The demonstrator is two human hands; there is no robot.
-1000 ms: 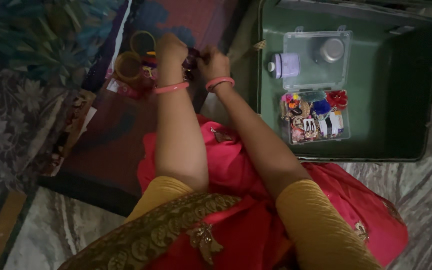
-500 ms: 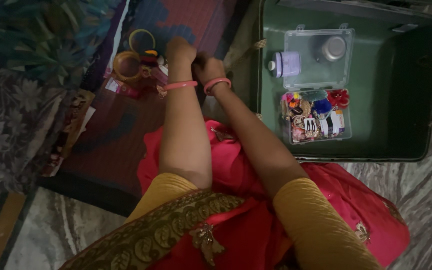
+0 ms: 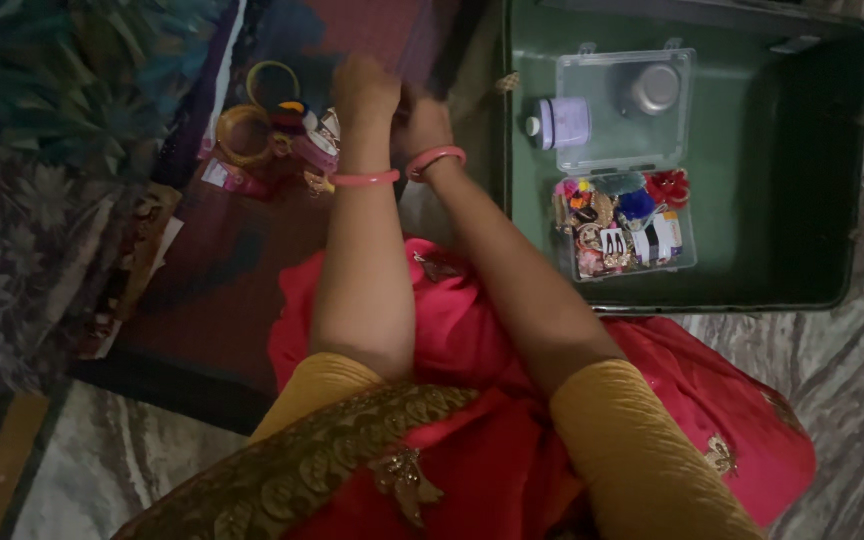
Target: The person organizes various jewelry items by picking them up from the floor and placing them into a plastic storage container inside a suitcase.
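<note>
My left hand [image 3: 364, 92] and my right hand [image 3: 423, 122] are pressed close together above a dark red mat [image 3: 214, 290], backs toward the camera and fingers curled. Each wrist wears a pink bangle. What lies between the fingers is hidden. Just left of my left hand lies a heap of bangles [image 3: 297, 135], with a yellow ring [image 3: 274, 82] and an orange stack [image 3: 242, 132] beside it.
An open green trunk [image 3: 762, 190] stands at the right. Inside it are a clear plastic box of colourful hair accessories [image 3: 624, 225], its open lid, a white jar [image 3: 558, 122] and a small steel bowl [image 3: 655, 88]. Floral cloth [image 3: 32, 170] lies left; marble floor [image 3: 852, 390] is around.
Both hands have drawn tighter together and shifted slightly right of the bangle heap. The dark item seen between them a second ago is now hidden.
</note>
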